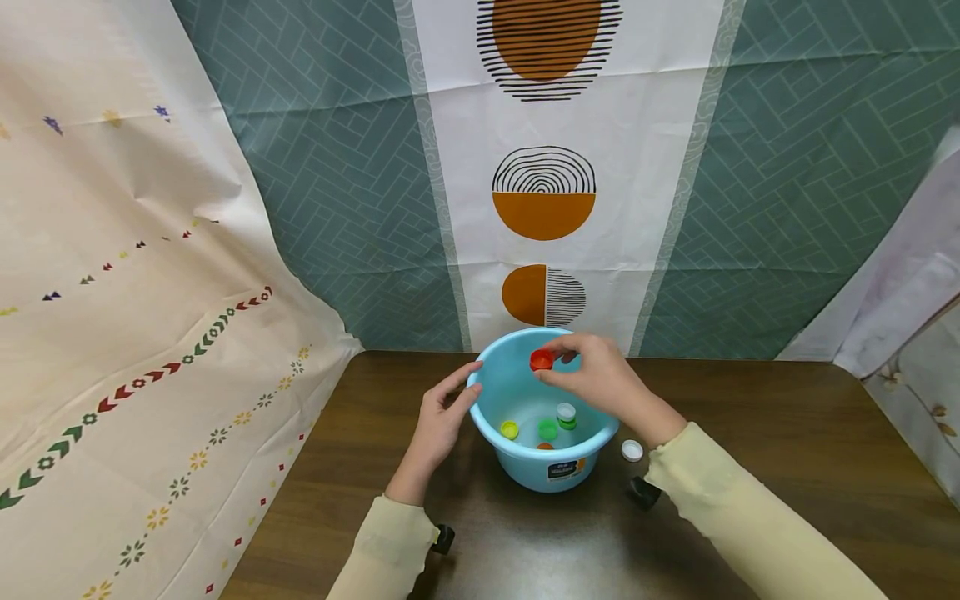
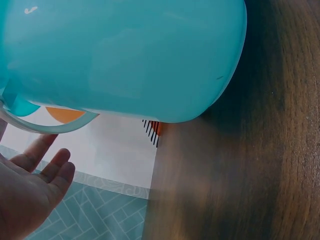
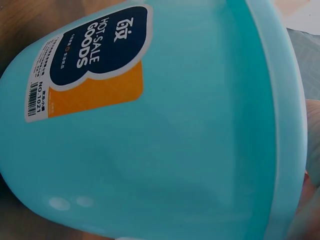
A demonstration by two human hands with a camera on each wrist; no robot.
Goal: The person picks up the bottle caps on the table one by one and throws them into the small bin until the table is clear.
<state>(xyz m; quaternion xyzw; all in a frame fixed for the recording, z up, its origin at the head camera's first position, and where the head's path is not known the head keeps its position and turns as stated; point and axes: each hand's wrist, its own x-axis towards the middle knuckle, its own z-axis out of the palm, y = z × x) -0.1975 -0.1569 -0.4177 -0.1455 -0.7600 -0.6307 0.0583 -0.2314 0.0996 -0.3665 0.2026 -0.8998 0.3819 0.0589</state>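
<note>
A light blue plastic basin [image 1: 517, 465] stands on the table, with several bottle caps inside: a yellow cap [image 1: 509, 430], green caps [image 1: 547, 429], a white cap [image 1: 566, 412] and a partly hidden orange cap [image 1: 545, 446]. Over the basin's opening, my right hand [image 1: 600, 375] pinches a red bottle cap [image 1: 542, 359] between thumb and fingers. My left hand [image 1: 442, 412] touches the basin's left rim, fingers extended; the left wrist view shows this hand [image 2: 35, 192] beside the rim. In the right wrist view the basin wall [image 3: 190, 150] covers most of my right hand.
A white cap [image 1: 632, 450] lies on the dark wooden table [image 1: 750, 467], right of the basin. Patterned cloth [image 1: 337, 167] hangs behind the table's far edge. A cream cloth [image 1: 150, 333] drapes along the left side. The basin bears a printed label [image 3: 100, 55].
</note>
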